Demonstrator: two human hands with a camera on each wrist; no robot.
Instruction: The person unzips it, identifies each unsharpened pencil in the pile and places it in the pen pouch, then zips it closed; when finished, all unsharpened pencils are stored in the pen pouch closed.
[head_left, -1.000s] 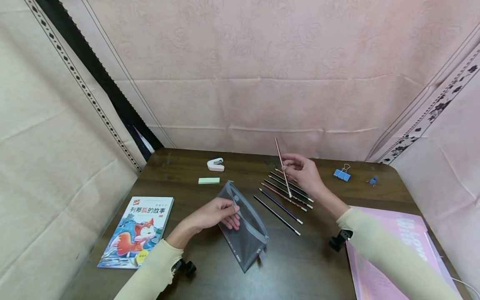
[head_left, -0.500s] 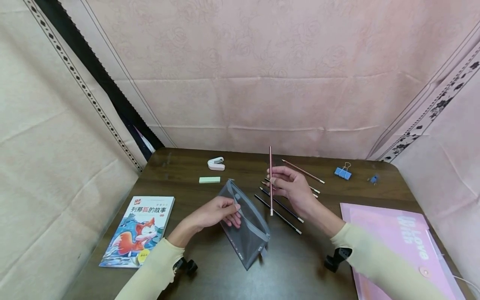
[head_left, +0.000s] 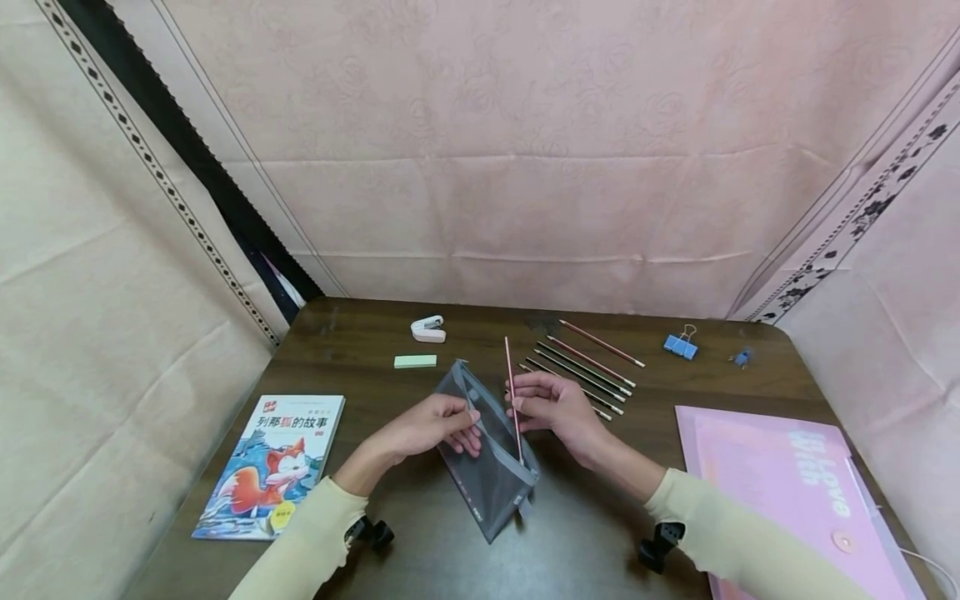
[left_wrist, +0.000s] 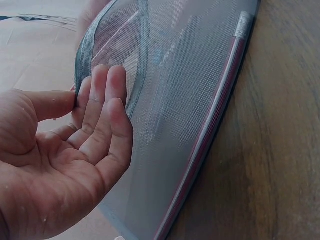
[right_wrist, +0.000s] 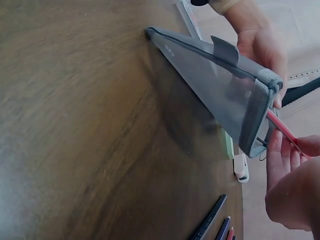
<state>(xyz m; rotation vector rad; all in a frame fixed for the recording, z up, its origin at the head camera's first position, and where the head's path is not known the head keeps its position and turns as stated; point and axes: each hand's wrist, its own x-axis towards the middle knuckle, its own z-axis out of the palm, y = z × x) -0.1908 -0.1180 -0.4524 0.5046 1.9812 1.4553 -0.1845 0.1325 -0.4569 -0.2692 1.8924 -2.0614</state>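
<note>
A grey mesh zip pouch stands tilted on the table with its zipper mouth spread. My left hand pinches the near edge of that mouth between thumb and fingers. My right hand holds a reddish pencil nearly upright, its lower end inside the pouch opening. Through the mesh in the left wrist view, a red-and-silver striped pencil lies along the pouch's lower edge. The right wrist view shows the held pencil entering at the mouth. Several pencils lie in a slanted row beyond my right hand.
A fox storybook lies at the left. Behind the pouch are a white stapler and a pale green block. A blue binder clip, a small blue item and a pink folder are at the right.
My right hand has carried the pencil left and down from above the row to the pouch mouth, where its lower end is inside. My left hand and the pouch stay nearly still.
</note>
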